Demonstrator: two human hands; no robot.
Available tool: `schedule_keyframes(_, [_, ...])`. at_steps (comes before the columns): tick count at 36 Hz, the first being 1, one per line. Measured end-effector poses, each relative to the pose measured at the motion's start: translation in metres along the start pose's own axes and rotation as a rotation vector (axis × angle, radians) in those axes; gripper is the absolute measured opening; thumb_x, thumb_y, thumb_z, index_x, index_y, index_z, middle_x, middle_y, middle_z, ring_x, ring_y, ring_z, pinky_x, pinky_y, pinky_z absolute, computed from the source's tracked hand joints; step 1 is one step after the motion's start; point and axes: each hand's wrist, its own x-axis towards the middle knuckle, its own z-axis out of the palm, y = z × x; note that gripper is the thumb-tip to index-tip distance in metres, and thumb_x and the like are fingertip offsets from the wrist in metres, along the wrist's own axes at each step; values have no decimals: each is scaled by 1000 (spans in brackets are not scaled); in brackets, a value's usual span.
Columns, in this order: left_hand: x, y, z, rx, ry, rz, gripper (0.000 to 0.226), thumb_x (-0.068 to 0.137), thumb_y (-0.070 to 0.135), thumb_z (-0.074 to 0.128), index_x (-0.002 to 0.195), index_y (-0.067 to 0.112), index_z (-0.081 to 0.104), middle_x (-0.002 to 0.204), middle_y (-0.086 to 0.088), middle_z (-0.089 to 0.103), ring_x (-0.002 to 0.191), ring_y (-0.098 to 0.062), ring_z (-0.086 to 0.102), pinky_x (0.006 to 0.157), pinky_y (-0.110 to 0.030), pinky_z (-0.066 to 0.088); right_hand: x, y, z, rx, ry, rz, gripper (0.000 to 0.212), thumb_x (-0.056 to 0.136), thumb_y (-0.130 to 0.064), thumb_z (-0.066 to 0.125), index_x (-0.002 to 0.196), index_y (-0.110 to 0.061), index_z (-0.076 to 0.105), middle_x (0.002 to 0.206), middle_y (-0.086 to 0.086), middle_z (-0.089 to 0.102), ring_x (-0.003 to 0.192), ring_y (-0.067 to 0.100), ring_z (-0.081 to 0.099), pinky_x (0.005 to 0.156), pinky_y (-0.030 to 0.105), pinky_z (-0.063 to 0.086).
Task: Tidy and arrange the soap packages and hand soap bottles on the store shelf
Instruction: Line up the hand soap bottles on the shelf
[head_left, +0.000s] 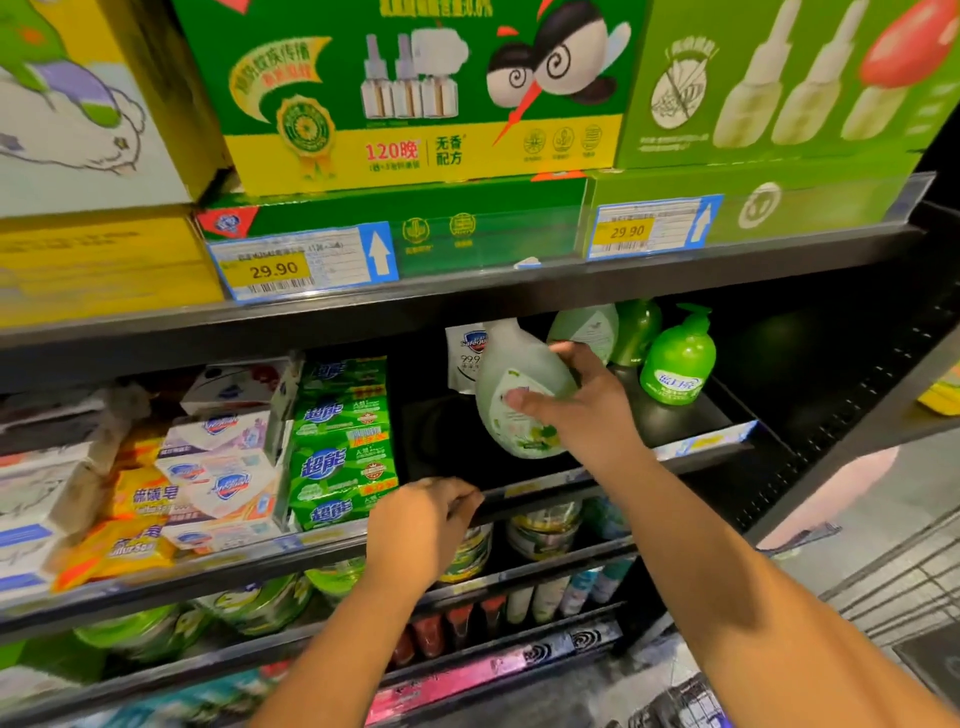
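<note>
With right hand fingers curled round the tilted pale hand soap bottle, over the shelf right of the green soap packages, and left hand fingers hooked on the shelf lip: set upright, label forward, beside the green pump bottle.

the right grip holds a pale green soap bottle, which leans with its top to the left, at the bare middle of the black shelf. the left grip curls its fingers over the near edge of this shelf. at the right a bright green pump bottle stands upright. at the left, green soap packages lie stacked, just beside white soap boxes.
</note>
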Motion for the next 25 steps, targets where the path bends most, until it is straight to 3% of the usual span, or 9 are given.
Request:
schedule_keyframes(2, [-1,0,1,18,15,10,6,81,41,79,85,37,77,68,11,69,57,-12,65,45,-19,39,6,7,5,-46,-43,-3,47,65,-14,93,95,-27,61,97,-3,68,81,3,64,71,19,55])
schedule_keyframes(5, [-1,-1,4,51,28,19,7,80,43,79,81,37,76,62,13,65,51,-7,61,40,-16,32,8,14,11,-175,-119,-6,54,65,-14,93,107,-24,59,97,-17,63,81,-4,60,72,7,46])
schedule_keyframes(7, [-1,-2,5,55,37,23,8,79,44,79,80,37,76,61,14,64,50,-6,60,41,-10,21,11,21,12,-198,-125,7,57,67,-15,92,112,-25,57,97,-18,62,86,4,61,71,7,46])
schedule_keyframes(9, [-2,-3,7,63,49,27,8,79,44,79,80,38,75,61,14,64,49,-5,59,43,-7,15,15,23,13,-179,-131,31,56,71,-10,88,112,-26,54,93,-20,59,81,-5,61,66,4,44])
schedule_keyframes(12, [-2,-3,9,66,84,36,8,81,46,75,80,38,74,63,15,63,51,-5,59,41,-12,24,21,21,15,-279,-191,47,55,78,-21,85,120,-26,49,91,-20,56,78,-7,58,63,7,44])
schedule_keyframes(14, [-2,-2,11,37,117,27,17,85,49,64,82,36,74,65,15,64,54,-6,61,42,-17,35,25,23,19,-365,-217,76,60,81,-35,81,128,-26,46,102,-8,63,93,14,63,79,28,54])
schedule_keyframes(16, [-2,-2,14,14,142,24,28,87,53,53,82,36,74,67,16,64,56,-6,61,43,-19,38,28,28,24,-400,-239,116,62,83,-42,77,133,-28,42,114,3,66,103,28,63,88,44,54])
schedule_keyframes(22, [-3,-3,16,-3,120,-1,30,87,53,45,80,40,71,66,17,62,61,-4,61,45,-20,39,39,31,31,-416,-318,54,64,89,-42,70,142,-31,36,115,-5,61,99,16,55,81,28,41])
schedule_keyframes(25, [-3,-5,15,7,64,-4,33,88,57,40,85,42,70,73,19,63,68,-3,61,50,-17,35,43,37,13,-461,-420,15,67,90,-36,71,148,-32,38,132,-4,60,117,16,57,91,23,42])
